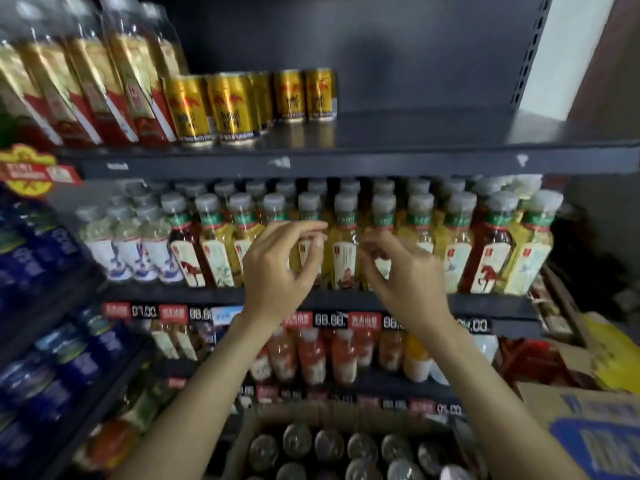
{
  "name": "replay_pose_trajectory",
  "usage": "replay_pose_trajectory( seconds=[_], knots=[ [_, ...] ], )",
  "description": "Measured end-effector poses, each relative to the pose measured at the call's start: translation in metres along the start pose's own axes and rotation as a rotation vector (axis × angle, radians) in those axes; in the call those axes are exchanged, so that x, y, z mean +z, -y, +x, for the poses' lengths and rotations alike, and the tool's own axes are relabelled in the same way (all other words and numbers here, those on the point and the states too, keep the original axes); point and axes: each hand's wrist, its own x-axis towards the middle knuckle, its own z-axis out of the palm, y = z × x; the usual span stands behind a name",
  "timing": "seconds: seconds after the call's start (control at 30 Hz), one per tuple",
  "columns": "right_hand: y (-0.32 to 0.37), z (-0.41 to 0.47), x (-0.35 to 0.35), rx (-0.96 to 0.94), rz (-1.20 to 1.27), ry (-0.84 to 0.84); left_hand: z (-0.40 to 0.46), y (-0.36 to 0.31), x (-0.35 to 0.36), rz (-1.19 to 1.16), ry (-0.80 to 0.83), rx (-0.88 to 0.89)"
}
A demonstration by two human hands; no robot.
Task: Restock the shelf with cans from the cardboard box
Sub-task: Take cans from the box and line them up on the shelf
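Note:
Several gold cans [235,105] stand on the left part of the dark top shelf [433,133]; its right part is bare. A cardboard box [242,441] at the bottom centre holds several cans [329,445] seen from above. My left hand [277,268] and my right hand [405,275] hover side by side in front of the middle shelf of bottles, between the box and the top shelf. Both hands hold nothing, with fingers loosely curled and apart.
Tall gold-and-red boxed bottles [86,84] fill the top shelf's left end. Rows of tea bottles [346,244] line the middle shelf, juice bottles [311,355] the one below. Blue packs [41,271] stand at the left. More cartons [595,420] lie at the right.

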Motion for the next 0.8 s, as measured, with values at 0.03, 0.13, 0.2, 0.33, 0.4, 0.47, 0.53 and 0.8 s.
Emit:
replay_pose_trajectory(
  seconds=[0.03, 0.13, 0.2, 0.33, 0.4, 0.47, 0.53, 0.8],
  knots=[
    [0.001, -0.023, 0.004, 0.035, 0.024, 0.072, -0.019, -0.002, -0.001, 0.001, 0.071, -0.041],
    [0.001, -0.086, 0.015, 0.15, 0.081, 0.303, -0.076, 0.003, -0.008, -0.002, 0.48, -0.224],
    [0.003, -0.123, 0.022, 0.224, 0.097, 0.444, -0.111, 0.009, -0.015, -0.015, 0.794, -0.334],
    [0.005, -0.189, 0.034, 0.435, 0.098, 0.687, -0.175, 0.008, -0.024, -0.013, 1.01, -0.525],
    [0.003, -0.215, 0.036, 0.497, 0.067, 0.807, -0.207, 0.007, -0.023, 0.005, 1.016, -0.586],
    [0.0, -0.237, 0.033, 0.492, 0.031, 0.883, -0.238, 0.003, -0.017, -0.007, 1.028, -0.651],
    [-0.003, -0.256, 0.026, 0.489, -0.02, 0.927, -0.264, -0.002, -0.005, -0.004, 1.054, -0.696],
    [-0.021, -0.283, 0.017, 0.632, -0.383, 1.133, -0.29, -0.029, 0.069, 0.076, 1.274, -0.874]
  ],
)
